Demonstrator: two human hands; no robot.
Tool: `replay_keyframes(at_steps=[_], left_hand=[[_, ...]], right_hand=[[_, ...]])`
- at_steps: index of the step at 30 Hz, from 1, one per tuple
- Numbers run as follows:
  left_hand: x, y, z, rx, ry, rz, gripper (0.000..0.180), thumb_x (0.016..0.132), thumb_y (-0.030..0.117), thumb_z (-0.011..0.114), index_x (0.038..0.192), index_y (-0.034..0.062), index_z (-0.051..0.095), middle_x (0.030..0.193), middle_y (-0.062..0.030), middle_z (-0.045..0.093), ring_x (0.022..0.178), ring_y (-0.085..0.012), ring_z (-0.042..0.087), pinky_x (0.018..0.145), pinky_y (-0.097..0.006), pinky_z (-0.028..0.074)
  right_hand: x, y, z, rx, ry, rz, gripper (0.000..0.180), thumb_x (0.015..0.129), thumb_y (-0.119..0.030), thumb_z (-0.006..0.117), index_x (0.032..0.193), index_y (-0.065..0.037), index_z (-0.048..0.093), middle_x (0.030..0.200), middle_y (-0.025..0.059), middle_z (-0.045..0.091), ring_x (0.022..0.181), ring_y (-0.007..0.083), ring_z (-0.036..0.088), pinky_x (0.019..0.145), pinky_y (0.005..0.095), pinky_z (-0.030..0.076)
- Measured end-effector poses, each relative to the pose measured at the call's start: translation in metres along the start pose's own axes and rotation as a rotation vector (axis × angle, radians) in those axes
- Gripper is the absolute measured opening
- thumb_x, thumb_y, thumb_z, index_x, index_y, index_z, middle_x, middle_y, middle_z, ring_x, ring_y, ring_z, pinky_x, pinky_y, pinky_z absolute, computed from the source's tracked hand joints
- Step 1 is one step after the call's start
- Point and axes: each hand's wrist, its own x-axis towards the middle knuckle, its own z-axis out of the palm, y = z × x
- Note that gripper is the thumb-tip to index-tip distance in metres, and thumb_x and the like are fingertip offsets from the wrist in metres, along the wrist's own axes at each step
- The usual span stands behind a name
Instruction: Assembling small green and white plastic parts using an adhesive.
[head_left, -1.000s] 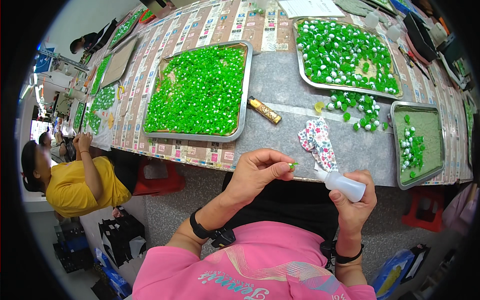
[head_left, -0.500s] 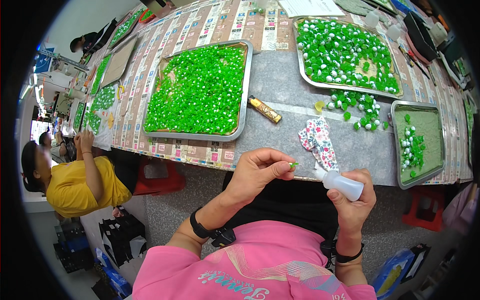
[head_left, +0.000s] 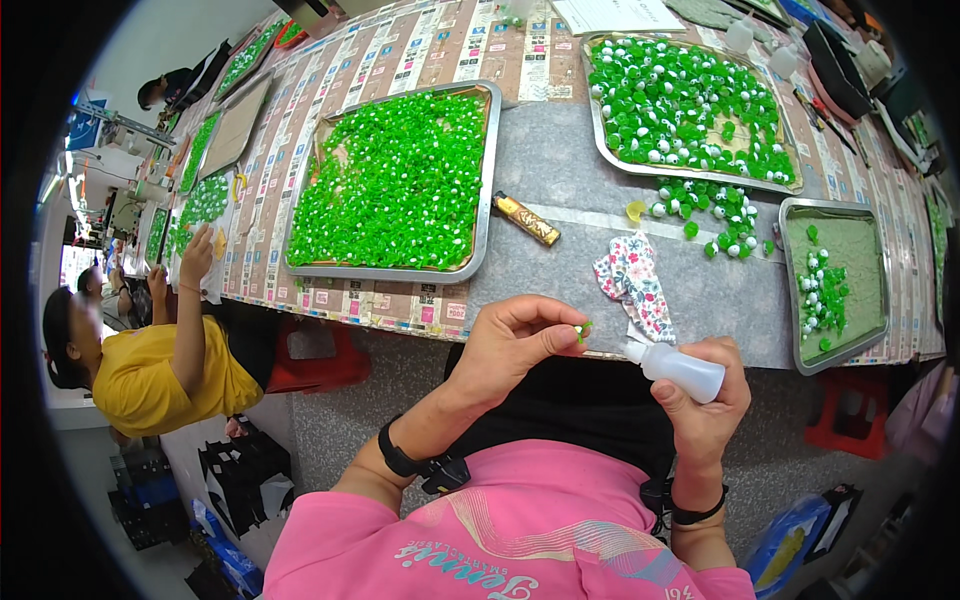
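Between the thumb and fingertips of my left hand (head_left: 520,345) is a small green piece (head_left: 583,329), too small to make out fully. My right hand (head_left: 708,395) is wrapped round a translucent white squeeze bottle (head_left: 685,372), tilted so its nozzle points left toward the green piece, with a gap between them. Just beyond the bottle lies a floral cloth (head_left: 638,285) on the grey mat. Farther right, a loose pile of green pieces with white balls (head_left: 735,235) rests on the mat, and a small yellow piece (head_left: 636,211) is beside it.
A large tray (head_left: 490,190) of green pieces stands left, another tray (head_left: 600,140) of green and white pieces far right, and a smaller tray (head_left: 868,235) at right. A gold and brown tube-like item (head_left: 527,218) lies mid-table. At left sits a person in yellow (head_left: 170,370).
My hands stay nearly in place, with the bottle shifted very slightly left. The co-worker in yellow has raised one hand.
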Motion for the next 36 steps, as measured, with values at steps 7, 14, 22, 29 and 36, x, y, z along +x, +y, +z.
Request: replay_keyframes(at_steps=[7,14,22,29,36], left_hand=[[0.000,0.000,-0.001,0.010,-0.010,-0.001,0.016,0.085,0.003,0.062,0.098,-0.0046,0.061,0.092,-0.0121,0.064,0.082,-0.0181,0.065,0.076,-0.030,0.054],[-0.001,-0.001,-0.001,0.011,-0.003,0.005,0.014,0.085,0.003,0.061,0.098,-0.0040,0.061,0.091,-0.0115,0.064,0.081,-0.0185,0.065,0.075,-0.030,0.055],[-0.006,-0.002,-0.005,-0.079,0.061,0.019,0.014,0.086,0.002,0.060,0.100,-0.0029,0.059,0.092,-0.0109,0.063,0.081,-0.0179,0.064,0.076,-0.030,0.055],[-0.016,0.000,-0.012,-0.153,0.100,0.053,0.015,0.086,0.002,0.061,0.099,-0.0039,0.059,0.091,-0.0110,0.063,0.080,-0.0182,0.064,0.076,-0.030,0.055],[-0.021,-0.002,-0.015,-0.151,0.103,0.034,0.015,0.086,0.004,0.061,0.099,-0.0025,0.059,0.090,-0.0111,0.063,0.080,-0.0182,0.064,0.076,-0.031,0.055]], right_hand=[[0.000,0.000,0.003,0.022,-0.018,0.005,0.038,0.066,-0.020,0.083,0.090,-0.003,0.060,0.081,0.0029,0.055,0.070,0.0118,0.050,0.062,0.0237,0.039],[0.000,-0.002,0.001,0.077,0.037,0.068,0.036,0.067,-0.015,0.082,0.092,-0.003,0.059,0.083,0.0029,0.055,0.072,0.0114,0.053,0.065,0.0241,0.043],[0.029,0.006,0.029,0.066,-0.090,0.116,0.032,0.069,-0.007,0.076,0.097,-0.004,0.060,0.090,0.0067,0.062,0.080,0.0157,0.059,0.069,0.0275,0.046],[0.041,0.014,0.057,-0.176,-0.179,-0.153,0.034,0.069,-0.010,0.071,0.101,-0.007,0.060,0.090,0.0090,0.063,0.086,0.0290,0.057,0.079,0.0368,0.042],[0.047,-0.004,0.043,-0.146,-0.205,-0.234,0.038,0.071,-0.006,0.069,0.107,-0.005,0.059,0.108,0.0141,0.059,0.099,0.0313,0.054,0.084,0.0395,0.042]])
